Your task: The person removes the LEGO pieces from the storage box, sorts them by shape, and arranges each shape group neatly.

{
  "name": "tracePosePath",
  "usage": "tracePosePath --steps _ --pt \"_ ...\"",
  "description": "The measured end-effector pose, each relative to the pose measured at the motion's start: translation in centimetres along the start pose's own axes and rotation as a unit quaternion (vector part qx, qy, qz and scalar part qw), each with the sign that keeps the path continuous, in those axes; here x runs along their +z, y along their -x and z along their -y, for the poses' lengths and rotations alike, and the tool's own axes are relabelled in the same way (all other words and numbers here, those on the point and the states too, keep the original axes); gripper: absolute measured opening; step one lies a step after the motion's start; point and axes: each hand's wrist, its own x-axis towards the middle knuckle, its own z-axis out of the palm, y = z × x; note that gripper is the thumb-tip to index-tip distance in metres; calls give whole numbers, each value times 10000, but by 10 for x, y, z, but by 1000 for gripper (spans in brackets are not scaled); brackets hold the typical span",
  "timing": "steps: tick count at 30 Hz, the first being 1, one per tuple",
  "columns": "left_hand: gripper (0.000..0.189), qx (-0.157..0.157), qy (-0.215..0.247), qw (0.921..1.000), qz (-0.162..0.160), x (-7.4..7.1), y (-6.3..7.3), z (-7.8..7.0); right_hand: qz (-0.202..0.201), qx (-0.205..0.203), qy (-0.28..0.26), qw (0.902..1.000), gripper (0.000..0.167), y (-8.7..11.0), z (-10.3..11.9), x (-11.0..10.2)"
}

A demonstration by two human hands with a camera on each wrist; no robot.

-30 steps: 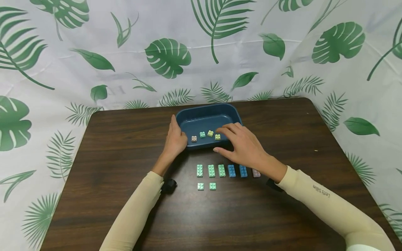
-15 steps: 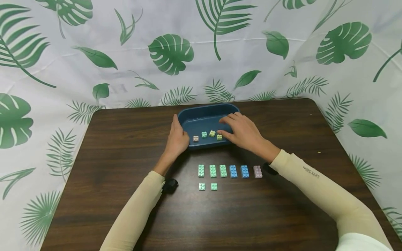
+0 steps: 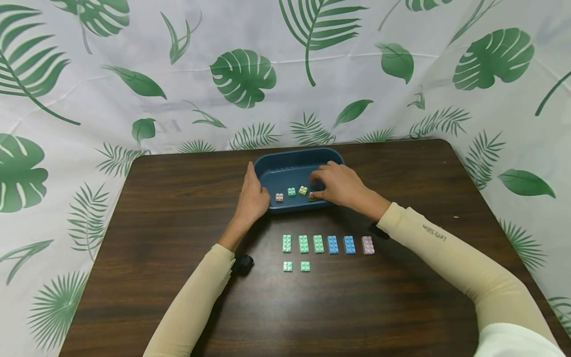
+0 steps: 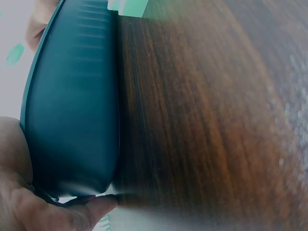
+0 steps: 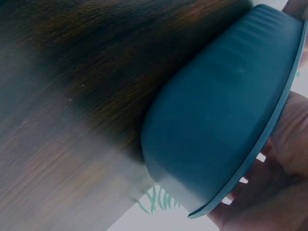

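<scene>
My left hand (image 3: 252, 201) grips the left end of a dark blue tray (image 3: 292, 157), thumb by the rim and fingers along the outer wall. Over the tray's right front, my right hand (image 3: 340, 186) has its thumb and fingertips curled down around a small yellow toy brick, which they mostly hide. Inside lie a pale pink brick (image 3: 279, 198), a green brick (image 3: 292, 192) and another yellow brick (image 3: 303, 190). Both wrist views show the tray's outer wall (image 4: 72, 110), not its contents; in the right wrist view my right hand (image 5: 284, 192) shows behind the rim.
In front of the tray a row holds green long bricks (image 3: 304, 244), blue long bricks (image 3: 333, 244) and a pink long brick (image 3: 368, 245). Nearer me are two small green bricks (image 3: 287, 267). A leaf-print cloth (image 3: 178, 99) hangs behind the dark wood table (image 3: 187, 198).
My right hand has moved further into the tray, and its thumb and fingers have closed onto the rightmost yellow brick. My left hand stays at the tray's left end.
</scene>
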Motion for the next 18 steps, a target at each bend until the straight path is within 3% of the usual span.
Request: tracePosePath --steps 11,18 --pt "80 -71 -15 10000 -23 1 1 -3 148 145 -102 9997 25 1 2 2" --pt "80 -112 -32 9999 -30 0 1 -3 71 109 -210 9997 24 0 2 4"
